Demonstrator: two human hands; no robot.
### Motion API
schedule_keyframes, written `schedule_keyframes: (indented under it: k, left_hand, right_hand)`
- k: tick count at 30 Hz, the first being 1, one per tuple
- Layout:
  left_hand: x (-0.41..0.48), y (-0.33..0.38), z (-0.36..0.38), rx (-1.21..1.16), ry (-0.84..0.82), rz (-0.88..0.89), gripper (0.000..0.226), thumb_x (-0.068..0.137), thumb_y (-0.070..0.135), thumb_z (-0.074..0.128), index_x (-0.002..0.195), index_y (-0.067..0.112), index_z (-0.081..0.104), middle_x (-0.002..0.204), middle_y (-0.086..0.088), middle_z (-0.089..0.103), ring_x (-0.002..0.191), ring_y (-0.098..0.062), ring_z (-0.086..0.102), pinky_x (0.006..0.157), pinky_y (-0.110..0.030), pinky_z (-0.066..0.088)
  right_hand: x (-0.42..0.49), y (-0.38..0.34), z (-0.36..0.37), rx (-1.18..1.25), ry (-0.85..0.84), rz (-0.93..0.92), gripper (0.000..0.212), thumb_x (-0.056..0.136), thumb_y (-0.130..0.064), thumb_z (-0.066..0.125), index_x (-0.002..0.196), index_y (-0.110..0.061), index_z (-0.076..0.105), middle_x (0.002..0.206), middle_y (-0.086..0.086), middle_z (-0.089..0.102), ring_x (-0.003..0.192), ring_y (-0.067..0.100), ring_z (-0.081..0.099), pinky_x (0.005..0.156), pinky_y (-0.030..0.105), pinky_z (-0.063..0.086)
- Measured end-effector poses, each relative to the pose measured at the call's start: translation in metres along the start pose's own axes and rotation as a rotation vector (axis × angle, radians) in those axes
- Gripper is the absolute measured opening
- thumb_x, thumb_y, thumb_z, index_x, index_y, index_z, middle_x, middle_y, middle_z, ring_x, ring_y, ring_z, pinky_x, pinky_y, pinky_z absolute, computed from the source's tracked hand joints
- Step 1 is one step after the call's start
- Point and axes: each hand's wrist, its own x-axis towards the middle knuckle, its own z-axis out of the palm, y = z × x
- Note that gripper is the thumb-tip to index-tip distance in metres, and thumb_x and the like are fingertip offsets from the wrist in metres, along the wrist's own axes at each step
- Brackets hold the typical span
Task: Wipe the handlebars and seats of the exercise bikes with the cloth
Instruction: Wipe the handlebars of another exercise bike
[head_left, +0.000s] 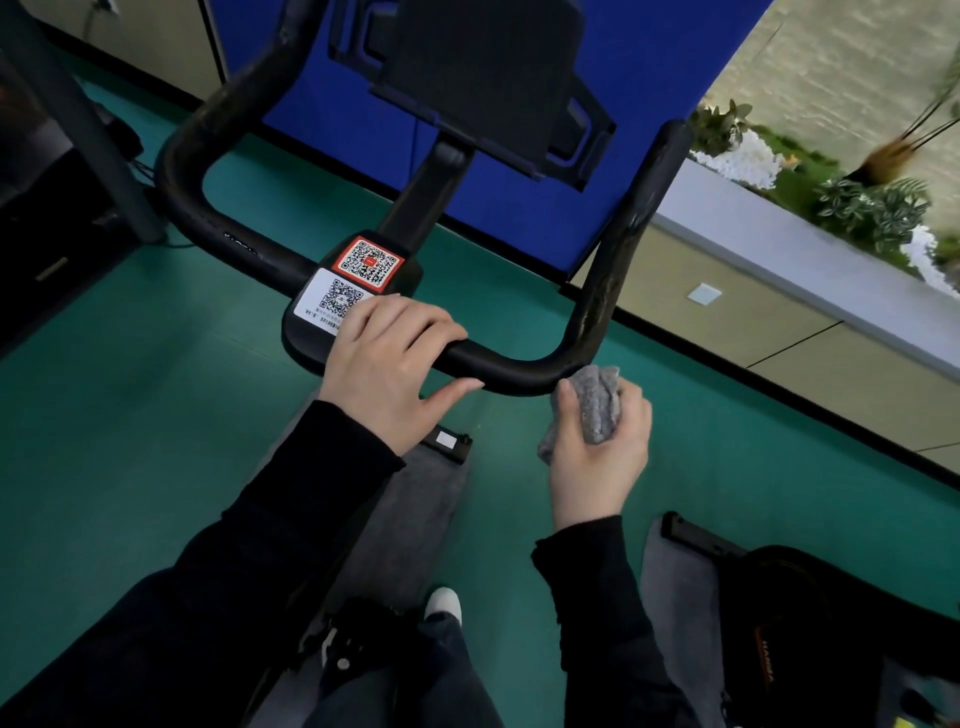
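Crumpled grey cloth (601, 409), beside black handlebars (519, 373)

Indoor light even and rather dim, brighter at upper right. Shadows soft. Faint sheen on the handlebar (618, 249). Plants (872, 208) at the right edge smeared by blur. Wide-angle bending toward the edges; centre reasonably sharp.

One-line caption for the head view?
A person's left hand holds the black handlebar; the right hand grips a bunched grey cloth by its right bend.
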Motion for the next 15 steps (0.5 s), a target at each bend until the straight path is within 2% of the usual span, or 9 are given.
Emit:
schedule_keyframes:
  k: [3, 4, 7, 8, 10, 12, 15]
  left_hand:
    - [0.0, 0.0, 0.0, 0.002, 0.004, -0.002, 0.037, 0.081, 0.049, 0.064, 0.097, 0.016, 0.067, 0.099, 0.004, 0.064, 0.096, -0.021, 0.058, 0.099, -0.033, 0.031]
    - [0.0, -0.001, 0.001, 0.002, 0.005, -0.001, 0.037, 0.081, 0.049, 0.064, 0.097, 0.016, 0.067, 0.099, 0.004, 0.064, 0.096, -0.021, 0.057, 0.098, -0.033, 0.031]
    - [-0.001, -0.001, 0.001, 0.003, 0.012, -0.001, 0.036, 0.082, 0.049, 0.065, 0.098, 0.016, 0.067, 0.099, 0.004, 0.064, 0.096, -0.021, 0.058, 0.098, -0.033, 0.032]
    - [-0.001, -0.001, 0.001, 0.0, 0.012, -0.002, 0.037, 0.082, 0.049, 0.065, 0.098, 0.016, 0.067, 0.099, 0.004, 0.064, 0.096, -0.021, 0.058, 0.098, -0.033, 0.031]
    - [-0.001, -0.001, 0.001, -0.003, 0.012, -0.006, 0.037, 0.081, 0.05, 0.064, 0.098, 0.017, 0.067, 0.098, 0.004, 0.064, 0.096, -0.021, 0.058, 0.099, -0.033, 0.031]
    - [0.0, 0.0, 0.0, 0.0, 0.01, -0.008, 0.036, 0.08, 0.049, 0.066, 0.097, 0.017, 0.067, 0.098, 0.004, 0.064, 0.096, -0.021, 0.058, 0.098, -0.033, 0.031]
    - [-0.001, 0.0, 0.0, -0.005, 0.015, -0.008, 0.036, 0.079, 0.048, 0.068, 0.097, 0.017, 0.067, 0.098, 0.004, 0.064, 0.097, -0.02, 0.057, 0.098, -0.032, 0.031]
  right_hand:
    - [0.016, -0.002, -0.007, -0.01, -0.025, 0.016, 0.021, 0.081, -0.022, 0.075, 0.091, -0.015, 0.058, 0.093, 0.007, 0.056, 0.076, 0.009, 0.052, 0.074, 0.018, 0.041]
    - [0.018, -0.003, -0.01, -0.009, -0.042, 0.002, 0.021, 0.079, -0.023, 0.076, 0.09, -0.017, 0.059, 0.091, 0.006, 0.057, 0.076, 0.01, 0.052, 0.074, 0.019, 0.041]
    - [0.019, -0.006, -0.016, -0.039, -0.101, -0.094, 0.024, 0.075, -0.025, 0.079, 0.085, -0.024, 0.057, 0.085, -0.001, 0.055, 0.074, 0.0, 0.051, 0.07, 0.008, 0.038]
    - [0.021, -0.007, -0.018, -0.063, -0.123, -0.123, 0.024, 0.076, -0.025, 0.079, 0.085, -0.025, 0.057, 0.084, -0.002, 0.054, 0.074, 0.0, 0.051, 0.069, 0.005, 0.035]
    - [0.028, -0.012, -0.019, -0.108, -0.175, -0.153, 0.02, 0.083, -0.025, 0.072, 0.086, -0.025, 0.053, 0.083, -0.008, 0.049, 0.075, 0.009, 0.048, 0.067, 0.008, 0.032]
    - [0.041, -0.018, -0.019, -0.165, -0.235, -0.212, 0.013, 0.091, -0.021, 0.063, 0.087, -0.02, 0.051, 0.083, -0.009, 0.043, 0.083, 0.016, 0.045, 0.069, 0.017, 0.03]
    - [0.058, -0.026, -0.018, -0.255, -0.351, -0.302, 0.012, 0.094, -0.016, 0.059, 0.094, -0.004, 0.056, 0.095, 0.003, 0.041, 0.087, 0.018, 0.043, 0.074, 0.02, 0.032]
